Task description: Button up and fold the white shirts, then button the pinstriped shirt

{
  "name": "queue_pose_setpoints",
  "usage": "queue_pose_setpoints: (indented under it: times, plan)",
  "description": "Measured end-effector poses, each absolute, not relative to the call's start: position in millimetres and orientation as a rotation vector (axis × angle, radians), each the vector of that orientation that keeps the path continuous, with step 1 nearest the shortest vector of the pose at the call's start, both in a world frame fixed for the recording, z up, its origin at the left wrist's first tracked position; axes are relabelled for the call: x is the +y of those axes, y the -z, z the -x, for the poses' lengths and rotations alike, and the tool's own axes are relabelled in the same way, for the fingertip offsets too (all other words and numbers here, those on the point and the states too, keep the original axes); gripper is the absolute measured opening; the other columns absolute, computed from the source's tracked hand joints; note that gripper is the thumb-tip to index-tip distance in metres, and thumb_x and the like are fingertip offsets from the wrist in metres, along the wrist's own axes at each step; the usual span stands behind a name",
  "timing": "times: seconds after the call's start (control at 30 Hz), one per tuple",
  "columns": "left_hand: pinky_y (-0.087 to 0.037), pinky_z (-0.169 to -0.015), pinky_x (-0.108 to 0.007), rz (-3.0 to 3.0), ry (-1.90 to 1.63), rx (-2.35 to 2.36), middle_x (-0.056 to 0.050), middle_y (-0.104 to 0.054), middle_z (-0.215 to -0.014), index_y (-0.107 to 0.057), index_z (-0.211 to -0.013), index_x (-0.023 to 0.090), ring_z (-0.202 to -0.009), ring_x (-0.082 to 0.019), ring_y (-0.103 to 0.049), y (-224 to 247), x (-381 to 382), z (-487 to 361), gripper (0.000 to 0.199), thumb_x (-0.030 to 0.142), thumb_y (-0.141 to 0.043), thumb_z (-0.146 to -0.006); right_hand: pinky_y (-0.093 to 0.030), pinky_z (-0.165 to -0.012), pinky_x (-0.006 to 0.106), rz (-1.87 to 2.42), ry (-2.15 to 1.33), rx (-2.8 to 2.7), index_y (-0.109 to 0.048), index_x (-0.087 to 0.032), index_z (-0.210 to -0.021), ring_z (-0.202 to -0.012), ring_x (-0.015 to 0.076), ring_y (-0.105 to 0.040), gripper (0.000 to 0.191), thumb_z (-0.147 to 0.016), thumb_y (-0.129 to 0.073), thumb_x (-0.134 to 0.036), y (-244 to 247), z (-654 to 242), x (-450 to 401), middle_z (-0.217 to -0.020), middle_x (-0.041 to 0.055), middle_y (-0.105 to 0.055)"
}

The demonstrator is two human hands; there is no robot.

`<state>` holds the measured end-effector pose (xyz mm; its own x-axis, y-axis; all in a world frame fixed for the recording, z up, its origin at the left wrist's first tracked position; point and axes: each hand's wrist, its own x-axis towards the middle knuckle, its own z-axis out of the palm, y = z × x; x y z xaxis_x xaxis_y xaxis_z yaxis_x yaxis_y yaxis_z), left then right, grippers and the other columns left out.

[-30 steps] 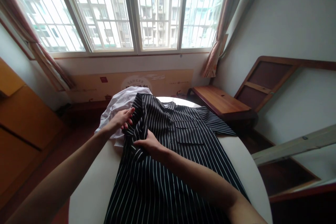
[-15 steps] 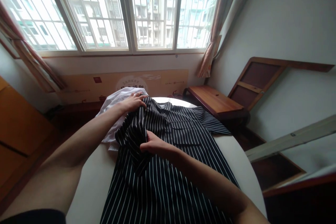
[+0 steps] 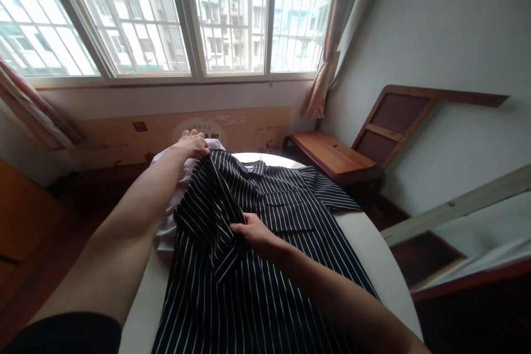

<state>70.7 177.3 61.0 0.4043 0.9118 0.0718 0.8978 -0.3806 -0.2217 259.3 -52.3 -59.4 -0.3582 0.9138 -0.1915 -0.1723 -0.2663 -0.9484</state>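
A black shirt with white stripes [image 3: 290, 265] lies spread on a round white table [image 3: 384, 254], collar toward the window. My left hand [image 3: 193, 144] is closed on the shirt's cloth near its left shoulder, fingertips partly hidden. Lower down, my right hand [image 3: 254, 230] pinches the edge of the folded-over left sleeve, thumb on top. Between my hands the sleeve cloth is stretched at a slant. A white crumpled cloth [image 3: 168, 221] lies under and beside my left forearm, at the table's left edge.
Behind the table is a printed cardboard panel [image 3: 161, 131] below a barred window. A low wooden bench [image 3: 336, 154] is at the back right, with a wooden frame [image 3: 396, 113] leaning on the wall. Curtains [image 3: 319, 88] hang beside the window.
My left hand has moved left and slightly up, pulling the shoulder cloth. The bunched sleeve is now flatter and more stretched. My right hand has shifted slightly right, still pinching. The view has turned slightly.
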Motion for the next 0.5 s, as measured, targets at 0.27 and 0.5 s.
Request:
queue_pose_setpoints:
  times: [0.27, 0.5]
  plan:
    - [-0.025, -0.102, -0.046, 2.323, 0.339, -1.414, -0.013, -0.047, -0.131, -0.052, -0.121, 0.009, -0.123, -0.032, -0.037, -49, 142, -77, 0.042, 0.02, -0.046, -0.081, -0.037, -0.092, 0.055, 1.609, -0.566, -1.966, -0.028, -0.026, -0.142, -0.108, 0.0319, -0.049, 0.071, -0.078, -0.059, -0.02, 87, -279, -47, -0.116, 0.0145, -0.054]
    - [-0.02, -0.11, -0.042, 2.426, 0.524, -1.279, -0.01, -0.043, -0.14, -0.05, -0.127, 0.014, -0.133, -0.025, -0.031, 2, 75, -75, 0.042, 0.022, -0.034, -0.089, -0.01, -0.112, 0.052, 1.124, -0.364, -2.319, -0.018, -0.02, -0.146, -0.139, 0.0318, -0.009, 0.085, -0.078, -0.062, -0.046, 86, -260, -37, -0.152, 0.012, -0.014]
